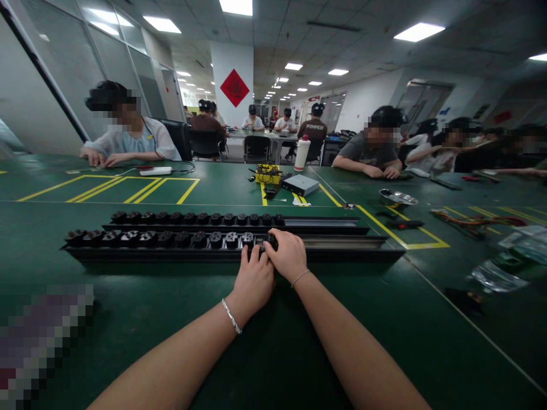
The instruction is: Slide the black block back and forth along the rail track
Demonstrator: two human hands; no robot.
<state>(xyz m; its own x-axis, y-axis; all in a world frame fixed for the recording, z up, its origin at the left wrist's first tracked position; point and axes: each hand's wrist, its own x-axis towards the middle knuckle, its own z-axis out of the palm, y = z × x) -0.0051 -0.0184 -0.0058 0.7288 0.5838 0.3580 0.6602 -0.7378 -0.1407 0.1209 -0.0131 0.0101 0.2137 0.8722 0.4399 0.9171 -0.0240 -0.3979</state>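
A long black rail [141, 254] lies crosswise before me, its left part filled with a row of black socket modules [199, 239] and its right part a bare channel. My right hand [288, 256] pinches a black socket module [272, 241] over the rail, just right of that row. Close beside it, my left hand [254, 280] has its bent fingers over the rail's near wall, at the last seated socket [247, 239]. My fingers partly hide the held module. Behind lies a second black rail [320, 222], also part filled with sockets.
Beyond the rails are a yellow box with cables [268, 173], a grey box [300, 185] and a white cup [302, 154]. To the right lie a metal bowl [398, 198], a tool [405, 224], wires and a plastic bag [508, 267]. Several people sit around the green table [162, 319].
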